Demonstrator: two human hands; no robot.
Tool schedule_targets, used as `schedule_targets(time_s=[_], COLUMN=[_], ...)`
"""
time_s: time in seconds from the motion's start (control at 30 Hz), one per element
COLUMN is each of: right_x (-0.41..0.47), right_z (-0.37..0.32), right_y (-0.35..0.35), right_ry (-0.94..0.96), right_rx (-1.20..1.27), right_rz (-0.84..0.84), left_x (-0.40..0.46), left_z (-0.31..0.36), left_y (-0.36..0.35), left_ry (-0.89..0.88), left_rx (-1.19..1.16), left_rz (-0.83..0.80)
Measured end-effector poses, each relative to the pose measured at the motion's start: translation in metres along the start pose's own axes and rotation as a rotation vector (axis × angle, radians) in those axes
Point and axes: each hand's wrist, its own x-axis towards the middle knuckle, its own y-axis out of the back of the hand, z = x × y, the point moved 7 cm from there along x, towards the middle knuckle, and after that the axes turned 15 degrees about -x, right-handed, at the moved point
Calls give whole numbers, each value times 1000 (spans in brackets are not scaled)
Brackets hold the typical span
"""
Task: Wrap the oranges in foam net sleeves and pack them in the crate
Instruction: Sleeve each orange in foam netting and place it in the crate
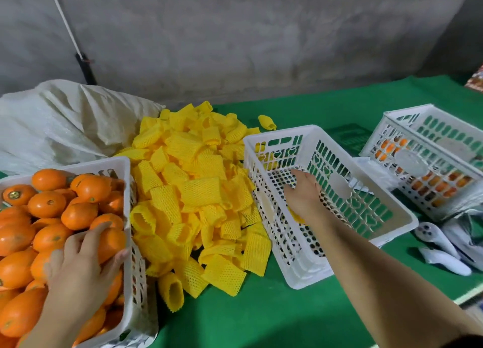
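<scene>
Head view: right hand reached into the crate mid-bench, fingers around a sleeved orange. Left hand gripped an orange in the bin at the left edge. Best set the fruit into a corner, so rows fill tight.

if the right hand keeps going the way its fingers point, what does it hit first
Probably the perforated floor of the empty white crate. The right hand reaches down and away inside it; the far wall comes next, though depth is unclear.
</scene>
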Motion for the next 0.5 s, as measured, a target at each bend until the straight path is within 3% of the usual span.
schedule_targets(time_s=[0.1, 0.2, 0.33, 0.5], right_x=[-17, -36, -50, -59], right_z=[-60, -115, -156, -178], right_y=[0, -34, -91, -107], right_ry=[296, 552, 553, 530], right_rx=[-84, -147, -195, -123], right_rz=[150, 27, -403, -455], left_x=[-2, -6, -16, -31], left_z=[14, 31, 37, 37], left_y=[0, -7, -43, -59], left_ry=[9, 9, 139, 37], left_rx=[-385, -703, -970, -900], left_rz=[81, 156, 29, -85])
